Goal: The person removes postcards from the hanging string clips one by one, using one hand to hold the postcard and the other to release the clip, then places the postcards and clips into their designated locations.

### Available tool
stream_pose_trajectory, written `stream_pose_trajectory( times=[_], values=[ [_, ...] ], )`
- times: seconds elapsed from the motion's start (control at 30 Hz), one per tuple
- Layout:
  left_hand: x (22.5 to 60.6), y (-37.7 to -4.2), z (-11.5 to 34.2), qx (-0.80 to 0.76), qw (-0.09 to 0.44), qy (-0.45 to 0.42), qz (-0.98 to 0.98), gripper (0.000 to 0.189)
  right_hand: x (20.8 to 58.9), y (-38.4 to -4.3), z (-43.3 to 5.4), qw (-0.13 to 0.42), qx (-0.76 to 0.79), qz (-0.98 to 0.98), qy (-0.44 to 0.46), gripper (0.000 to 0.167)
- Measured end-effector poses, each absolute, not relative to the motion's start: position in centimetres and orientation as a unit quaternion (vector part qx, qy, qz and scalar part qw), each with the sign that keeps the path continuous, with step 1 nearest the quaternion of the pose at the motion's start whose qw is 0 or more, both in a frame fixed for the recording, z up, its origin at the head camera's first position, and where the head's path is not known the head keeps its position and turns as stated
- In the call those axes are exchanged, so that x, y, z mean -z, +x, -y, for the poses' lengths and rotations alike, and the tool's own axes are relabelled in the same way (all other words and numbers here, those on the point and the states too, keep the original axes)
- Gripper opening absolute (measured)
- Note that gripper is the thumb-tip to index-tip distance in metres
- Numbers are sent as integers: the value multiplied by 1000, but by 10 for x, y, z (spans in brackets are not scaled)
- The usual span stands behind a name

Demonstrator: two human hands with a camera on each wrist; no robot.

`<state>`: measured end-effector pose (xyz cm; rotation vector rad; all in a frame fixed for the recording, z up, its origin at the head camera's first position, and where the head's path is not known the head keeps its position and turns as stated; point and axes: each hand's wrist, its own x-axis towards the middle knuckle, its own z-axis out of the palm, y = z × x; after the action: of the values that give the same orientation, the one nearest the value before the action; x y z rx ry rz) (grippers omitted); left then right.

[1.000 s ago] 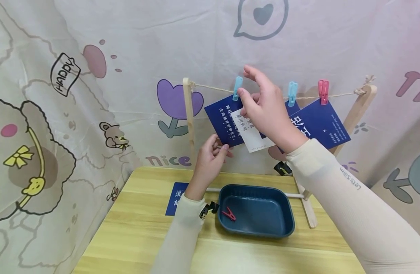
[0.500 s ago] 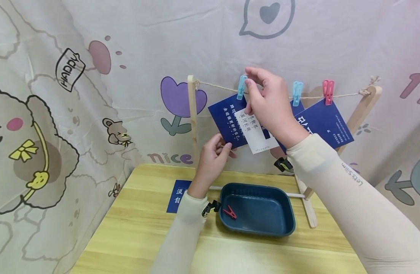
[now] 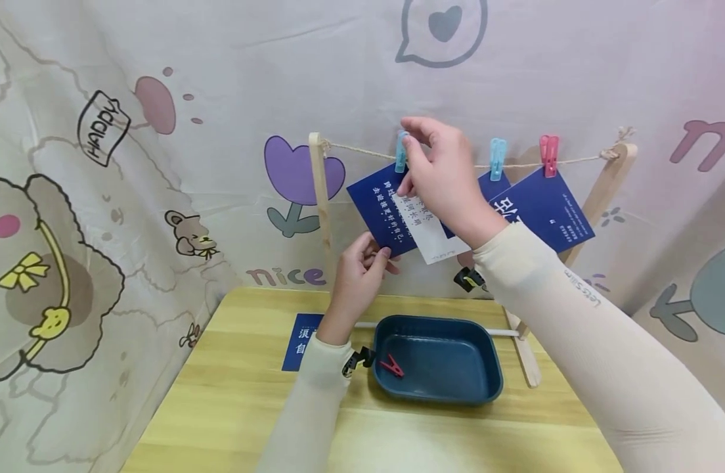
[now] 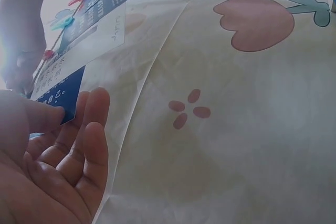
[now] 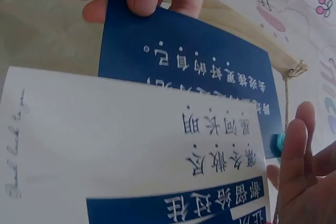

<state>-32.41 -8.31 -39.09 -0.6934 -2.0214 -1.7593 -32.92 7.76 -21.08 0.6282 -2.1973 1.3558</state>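
Note:
My left hand (image 3: 356, 279) pinches the lower corner of a dark blue card (image 3: 371, 200) with white writing between thumb and fingers. The card's top meets a light blue clothespin (image 3: 400, 159) on the string. At that clothespin's upper end, my right hand (image 3: 448, 174) has thumb and index finger curled around it. A mostly white card (image 5: 79, 129) overlaps the blue one and is partly hidden behind my right hand in the head view. Farther right, another blue card (image 3: 554, 210) hangs from a pink clothespin (image 3: 549, 156), beside a second light blue clothespin (image 3: 497, 159).
A string (image 3: 362, 150) spans two wooden posts (image 3: 322, 197) in front of a printed cloth. Below stands a dark blue tray (image 3: 495, 374) holding a red clothespin (image 3: 392, 366). Another blue card (image 3: 295, 351) lies on the wooden table (image 3: 220, 394), partly behind my left forearm.
My right thumb and index finger have risen to the clothespin's upper end and closed in on it. The left hand keeps hold of the card's corner. The head view has shifted slightly.

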Motion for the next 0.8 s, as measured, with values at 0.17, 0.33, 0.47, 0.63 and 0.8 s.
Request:
stream_pose_trajectory(
  times=[0.17, 0.33, 0.47, 0.63, 0.8],
  values=[
    [391, -323, 86, 621, 188, -243, 721, 25, 214, -331, -71, 246, -517, 785, 235, 37],
    [392, -324, 84, 621, 184, -241, 723, 25, 215, -330, -72, 247, -561, 756, 231, 35],
    [391, -323, 84, 625, 182, -236, 722, 25, 216, -329, -72, 256, -585, 734, 232, 31],
    [391, -323, 84, 626, 183, -231, 722, 23, 217, -328, -71, 274, -605, 710, 236, 28],
    [391, -323, 85, 626, 187, -229, 721, 21, 217, -326, -68, 288, -617, 690, 246, 26]
  ],
)
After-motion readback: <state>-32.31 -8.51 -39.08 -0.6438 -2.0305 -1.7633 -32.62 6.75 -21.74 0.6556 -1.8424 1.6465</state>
